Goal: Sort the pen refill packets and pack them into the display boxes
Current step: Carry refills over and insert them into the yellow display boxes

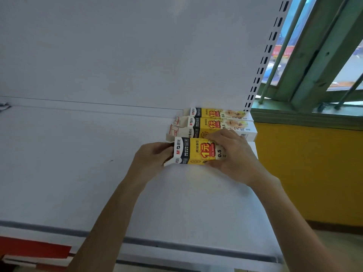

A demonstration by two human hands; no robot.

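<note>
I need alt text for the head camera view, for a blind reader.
The left hand and right hand hold a yellow-and-white display box on a white shelf. Similar boxes lie in a row behind it, near a window.

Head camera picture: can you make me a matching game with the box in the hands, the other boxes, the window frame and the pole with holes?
1 nearest yellow-and-white cardboard display box
2 matching cardboard boxes behind it
3 painted window frame
4 slotted white metal upright

A green
B gripped by left hand and right hand
C lying at the back of the white shelf
D standing at the right edge of the white back panel

Pairs: 1-B, 2-C, 3-A, 4-D
</note>
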